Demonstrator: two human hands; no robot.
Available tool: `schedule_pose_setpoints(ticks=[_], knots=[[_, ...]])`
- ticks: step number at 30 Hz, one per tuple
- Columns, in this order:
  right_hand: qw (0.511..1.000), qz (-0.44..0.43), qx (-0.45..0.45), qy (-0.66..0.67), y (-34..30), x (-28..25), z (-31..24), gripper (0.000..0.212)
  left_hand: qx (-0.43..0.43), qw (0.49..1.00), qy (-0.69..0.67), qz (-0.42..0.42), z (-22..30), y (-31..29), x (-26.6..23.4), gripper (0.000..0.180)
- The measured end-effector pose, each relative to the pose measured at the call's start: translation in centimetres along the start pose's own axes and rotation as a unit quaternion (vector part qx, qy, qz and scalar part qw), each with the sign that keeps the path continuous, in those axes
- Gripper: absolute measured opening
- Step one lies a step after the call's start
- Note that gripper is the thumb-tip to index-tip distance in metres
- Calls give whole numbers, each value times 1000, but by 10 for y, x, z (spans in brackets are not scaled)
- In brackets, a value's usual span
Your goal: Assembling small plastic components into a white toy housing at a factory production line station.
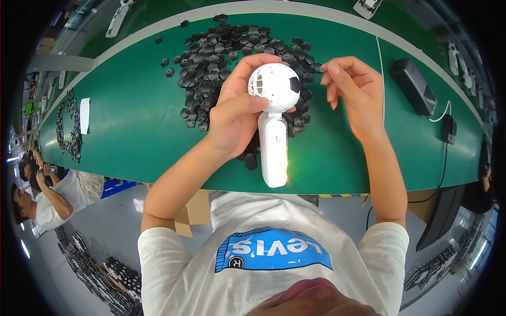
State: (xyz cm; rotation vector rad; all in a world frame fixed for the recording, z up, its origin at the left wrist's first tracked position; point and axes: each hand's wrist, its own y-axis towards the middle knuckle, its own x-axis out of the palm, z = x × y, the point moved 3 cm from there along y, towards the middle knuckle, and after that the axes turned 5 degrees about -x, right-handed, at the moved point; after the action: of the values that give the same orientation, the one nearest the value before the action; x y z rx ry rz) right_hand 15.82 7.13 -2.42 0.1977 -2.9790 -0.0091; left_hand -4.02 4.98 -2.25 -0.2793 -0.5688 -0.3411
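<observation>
My left hand (232, 108) is wrapped round the ball-shaped head of a white handheld fan (274, 152), its thumb across the front. The head is patterned like a football, with slots on its left and one black pentagon on its right side. The fan's handle points toward me, and a yellowish glow shows along its right edge. To the right of the fan, my right hand (354, 87) is raised with thumb and forefinger closed on a small black pentagonal piece (318, 67), partly hidden at the fingertips. Behind and around the fan lies a heap of black pentagonal pieces (211, 66).
The green tabletop (142, 116) has a pale raised rim along its far side. At far left lie another black heap (67, 131) and a white strip (85, 116). A black box-shaped device (412, 86) and a cabled adapter (448, 129) stand at right. Another person (63, 197) is at left.
</observation>
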Motion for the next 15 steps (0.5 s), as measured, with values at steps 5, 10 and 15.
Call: schedule_pose_setpoints(ticks=[5, 10, 15], knots=[[920, 6, -130, -370, 7, -13, -6, 17, -5, 1000, -11, 5, 0, 0, 0, 62], [846, -44, -187, -497, 9, 0, 1, 21, 2, 1000, -20, 9, 0, -2, 0, 61], [812, -50, -232, -533, 11, 7, 16, 22, 9, 999, -51, -12, 0, 0, -2, 56]])
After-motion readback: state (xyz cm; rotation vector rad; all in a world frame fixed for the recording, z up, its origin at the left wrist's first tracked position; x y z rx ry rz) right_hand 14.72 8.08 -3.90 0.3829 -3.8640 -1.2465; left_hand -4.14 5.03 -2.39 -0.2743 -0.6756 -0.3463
